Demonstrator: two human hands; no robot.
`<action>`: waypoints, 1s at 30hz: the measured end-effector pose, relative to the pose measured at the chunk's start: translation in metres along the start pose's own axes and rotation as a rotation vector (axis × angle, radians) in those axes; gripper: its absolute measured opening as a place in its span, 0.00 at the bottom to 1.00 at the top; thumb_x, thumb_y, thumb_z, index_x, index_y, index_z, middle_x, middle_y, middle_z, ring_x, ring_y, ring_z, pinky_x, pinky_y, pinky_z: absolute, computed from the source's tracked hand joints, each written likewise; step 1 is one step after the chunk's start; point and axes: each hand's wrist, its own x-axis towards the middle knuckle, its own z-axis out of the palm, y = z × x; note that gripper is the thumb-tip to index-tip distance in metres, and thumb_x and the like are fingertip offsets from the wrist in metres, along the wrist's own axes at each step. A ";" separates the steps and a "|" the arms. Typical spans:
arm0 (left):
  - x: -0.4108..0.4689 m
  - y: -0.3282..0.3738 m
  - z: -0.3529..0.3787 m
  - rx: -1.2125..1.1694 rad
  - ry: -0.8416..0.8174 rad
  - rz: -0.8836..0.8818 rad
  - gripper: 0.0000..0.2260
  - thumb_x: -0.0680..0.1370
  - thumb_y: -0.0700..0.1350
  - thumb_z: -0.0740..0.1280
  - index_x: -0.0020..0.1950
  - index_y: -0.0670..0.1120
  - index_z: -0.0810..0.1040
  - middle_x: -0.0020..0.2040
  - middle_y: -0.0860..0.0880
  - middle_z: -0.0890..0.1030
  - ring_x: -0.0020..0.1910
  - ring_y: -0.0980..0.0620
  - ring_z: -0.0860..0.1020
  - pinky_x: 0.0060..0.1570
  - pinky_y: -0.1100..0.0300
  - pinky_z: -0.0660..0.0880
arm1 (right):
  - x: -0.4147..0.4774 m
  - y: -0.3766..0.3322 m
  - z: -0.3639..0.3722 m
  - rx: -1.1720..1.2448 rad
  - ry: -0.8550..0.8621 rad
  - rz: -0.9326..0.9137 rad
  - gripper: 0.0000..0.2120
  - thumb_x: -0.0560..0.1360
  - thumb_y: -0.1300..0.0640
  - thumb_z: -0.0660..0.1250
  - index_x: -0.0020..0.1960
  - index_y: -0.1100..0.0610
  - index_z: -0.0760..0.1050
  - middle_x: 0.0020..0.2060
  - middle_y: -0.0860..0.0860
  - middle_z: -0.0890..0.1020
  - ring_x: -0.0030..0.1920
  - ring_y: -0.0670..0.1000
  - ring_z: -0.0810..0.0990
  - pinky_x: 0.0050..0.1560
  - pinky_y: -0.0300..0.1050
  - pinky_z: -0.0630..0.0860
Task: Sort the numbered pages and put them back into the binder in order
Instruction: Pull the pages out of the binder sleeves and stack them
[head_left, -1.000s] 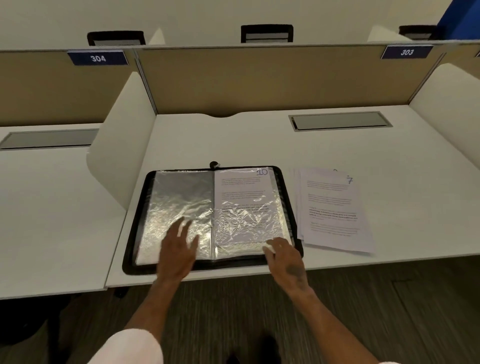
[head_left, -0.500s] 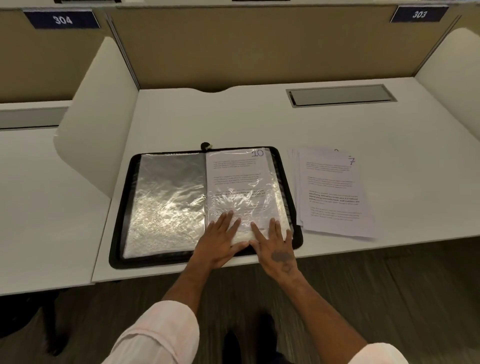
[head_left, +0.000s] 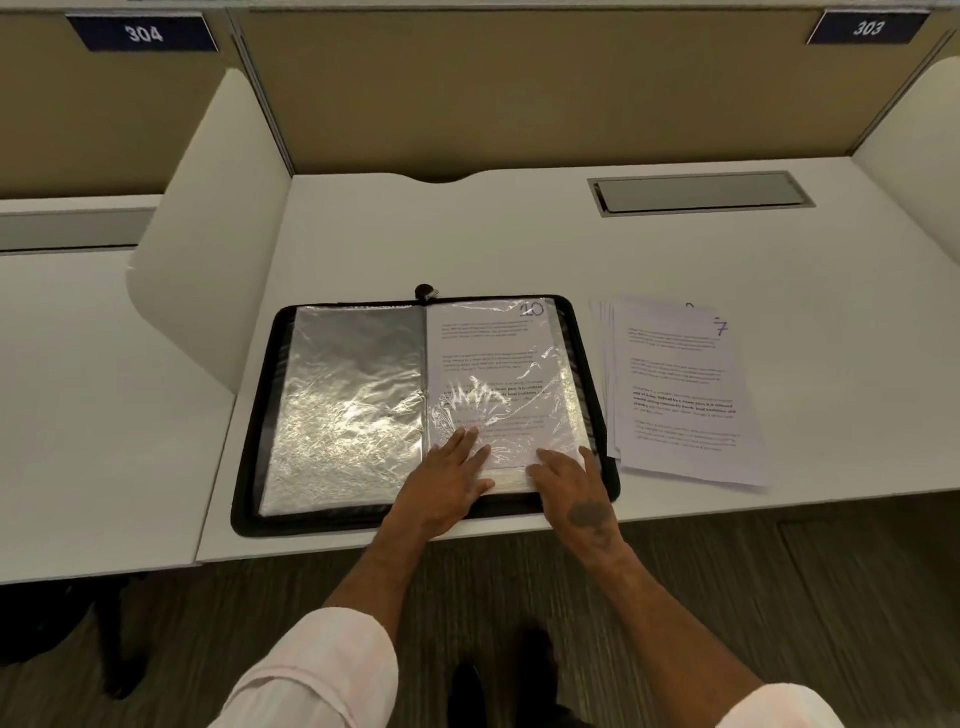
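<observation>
A black zip binder (head_left: 254, 457) lies open on the white desk, with clear plastic sleeves inside. Its left sleeve (head_left: 348, 405) is empty and shiny. The right sleeve holds a printed page marked 10 (head_left: 498, 364). My left hand (head_left: 447, 483) lies flat with straight fingers on the lower part of that page. My right hand (head_left: 571, 483) presses flat on the page's lower right corner. A fanned stack of loose pages (head_left: 680, 389), the top one marked 7, lies on the desk just right of the binder.
White curved dividers stand at the left (head_left: 208, 244) and right (head_left: 914, 130) of the desk (head_left: 467, 234). A grey cable hatch (head_left: 701, 192) sits at the back right. A tan panel with signs 304 and 303 closes the back.
My left hand has moved from the left sleeve across to the page marked 10. Both hands now lie flat on its lower part. The view has tilted down and closer.
</observation>
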 end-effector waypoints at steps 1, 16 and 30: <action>0.000 -0.001 0.001 0.004 0.003 0.000 0.28 0.84 0.59 0.51 0.81 0.50 0.51 0.81 0.50 0.43 0.79 0.51 0.41 0.77 0.50 0.46 | 0.002 0.001 0.000 -0.007 0.055 -0.009 0.08 0.75 0.60 0.65 0.50 0.56 0.81 0.52 0.55 0.84 0.54 0.55 0.82 0.68 0.62 0.66; -0.002 0.012 0.004 0.005 0.122 -0.047 0.26 0.84 0.42 0.52 0.81 0.46 0.47 0.81 0.45 0.49 0.80 0.46 0.48 0.76 0.44 0.54 | -0.006 -0.043 -0.028 0.093 0.048 -0.230 0.05 0.75 0.57 0.68 0.48 0.57 0.80 0.44 0.52 0.81 0.47 0.49 0.77 0.50 0.48 0.77; -0.003 0.006 0.003 0.017 0.078 -0.014 0.25 0.84 0.46 0.52 0.81 0.44 0.50 0.81 0.45 0.51 0.80 0.46 0.50 0.75 0.44 0.57 | 0.007 -0.050 0.000 -0.081 -0.499 0.050 0.39 0.77 0.29 0.39 0.80 0.51 0.47 0.79 0.56 0.48 0.79 0.55 0.50 0.77 0.58 0.47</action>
